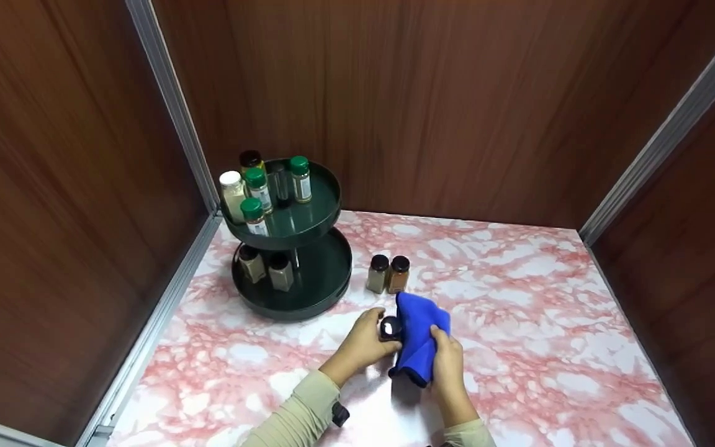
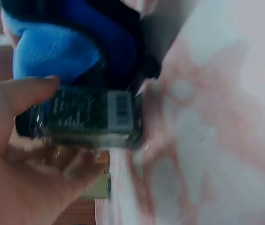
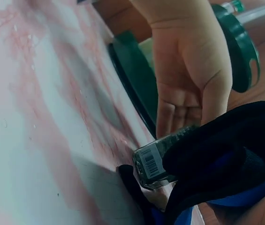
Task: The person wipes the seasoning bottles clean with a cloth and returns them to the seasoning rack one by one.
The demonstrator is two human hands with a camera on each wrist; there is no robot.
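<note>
My left hand (image 1: 362, 343) grips a square glass spice jar (image 2: 90, 115) with a black cap, fingers and thumb round its sides. A white barcode label shows on the jar in the left wrist view, where it lies sideways across the picture. My right hand (image 1: 449, 363) pinches a blue cloth (image 1: 421, 332) with dark edging, thumb on top. The cloth hangs right beside the jar and overlaps it in the right wrist view. Folds of cloth hide most of the right fingers there. Both hands are above the front-middle of the table.
Just beyond the hands stand two black-capped jars, one greenish (image 1: 377, 276) and one orange-brown (image 1: 398, 277). A dark green two-tier round rack (image 1: 317, 292) is at left, with several bottles above and two jars below. Wood panels (image 1: 395, 112) enclose the marbled table (image 1: 519, 323).
</note>
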